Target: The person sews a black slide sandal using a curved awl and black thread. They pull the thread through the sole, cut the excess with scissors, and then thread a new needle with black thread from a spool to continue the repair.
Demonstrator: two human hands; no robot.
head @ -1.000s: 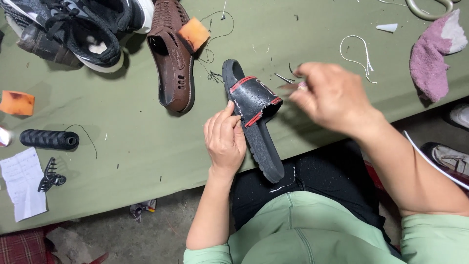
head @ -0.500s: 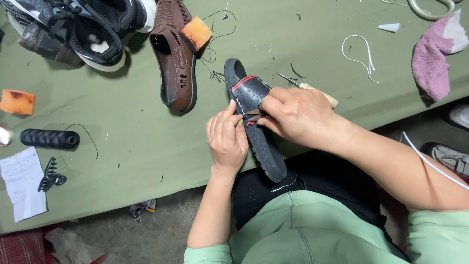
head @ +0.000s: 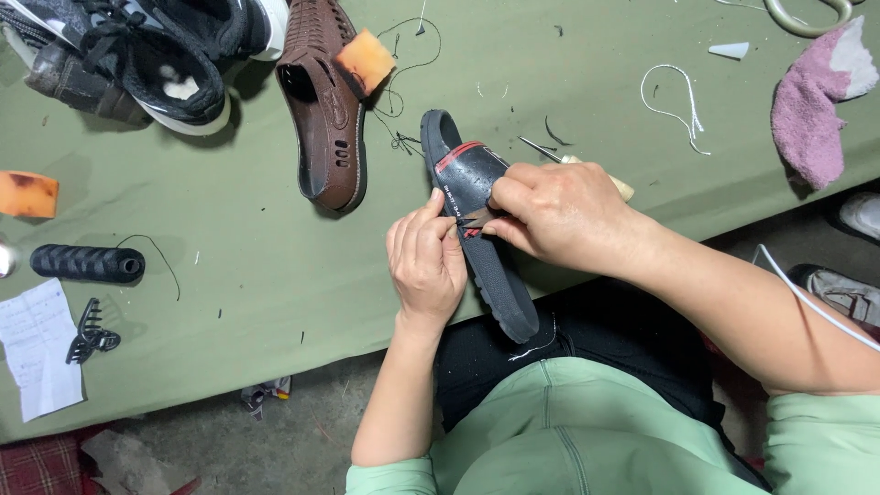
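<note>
Both hands are closed on a black slide sandal point(head: 477, 247) at its strap. It is pinched by the left hand point(head: 426, 261), while a small tool is gripped against it by the right hand point(head: 555, 215).

A matt black rubbery slide sandal point(head: 477, 229) is lying on the bench point(head: 238, 275), which is wearing smooth green cloth; beside it, a brown perforated shoe point(head: 325, 110) is looking leathery, and a pink sock point(head: 811, 110) fuzzy.

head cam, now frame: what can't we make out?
- Tool in the right hand: head view, fingers cover all but its pale handle end.
- Black slide sandal strap edge: hidden under both hands; left hand pinches there.
- Black sneaker: cut off by top edge.
</note>
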